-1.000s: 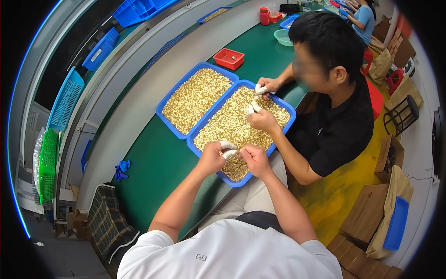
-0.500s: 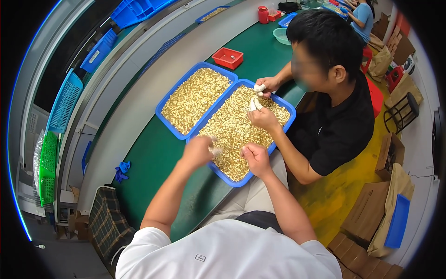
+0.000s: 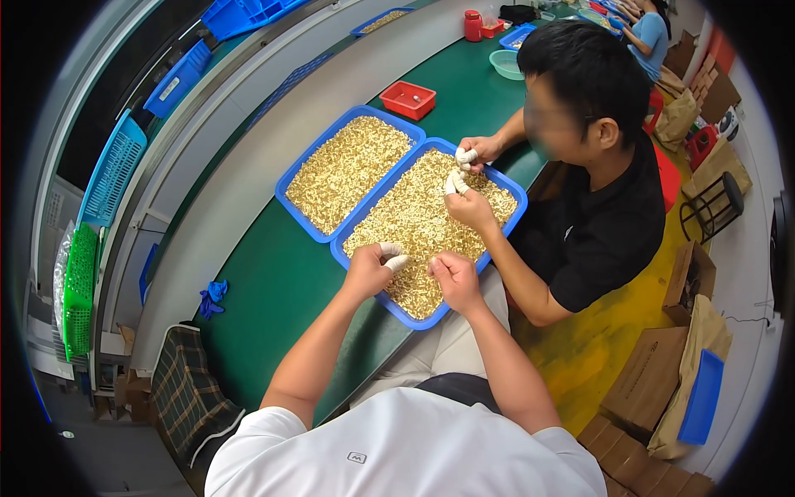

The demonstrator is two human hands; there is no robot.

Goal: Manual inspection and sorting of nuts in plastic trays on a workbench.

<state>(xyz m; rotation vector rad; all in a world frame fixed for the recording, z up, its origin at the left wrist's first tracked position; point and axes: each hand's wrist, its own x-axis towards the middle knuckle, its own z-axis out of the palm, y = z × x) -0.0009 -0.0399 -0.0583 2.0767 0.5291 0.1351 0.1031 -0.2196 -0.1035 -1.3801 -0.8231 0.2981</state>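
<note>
Green bench (image 3: 257, 302), left hand (image 3: 370, 271) slightly gapped, right hand (image 3: 455, 280) pinched, can't tell if empty, probably picking gold bits (image 3: 418, 219), next pick needs finesse.

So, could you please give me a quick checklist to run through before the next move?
1. Left hand wearing white finger covers: ok.
2. Piece pinched in the left hand: cannot tell, too small.
3. Piece pinched in the right hand: cannot tell.
4. Both hands over the nearer blue tray: ok.
5. Co-worker's hands apart from these: ok.
</note>
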